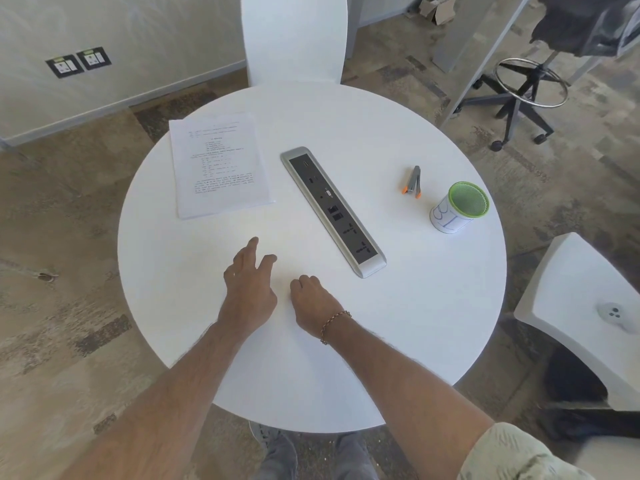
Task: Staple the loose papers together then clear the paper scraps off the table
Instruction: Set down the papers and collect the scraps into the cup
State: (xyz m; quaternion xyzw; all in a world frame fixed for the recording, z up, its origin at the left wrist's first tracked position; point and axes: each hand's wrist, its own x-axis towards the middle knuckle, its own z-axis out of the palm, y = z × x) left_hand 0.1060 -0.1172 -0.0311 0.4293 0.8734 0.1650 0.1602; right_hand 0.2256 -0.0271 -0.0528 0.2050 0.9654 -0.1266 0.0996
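Round table with a power strip at its centre as landmark. Papers lie flat left of the strip; the stapler and green cup lie right of it. Near the strip's close end, the left hand hovers, fingers spread and empty; the right hand is curled, its contents not visible. The sheets look light and floppy, likely to slide: best squared, then pinched at one corner.

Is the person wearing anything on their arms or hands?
Yes. The right hand has a thin beaded bracelet around its wrist, and a pale patterned sleeve covers the upper part of that arm. The left hand has no bracelet, and no sleeve shows on that arm. No gloves on either.
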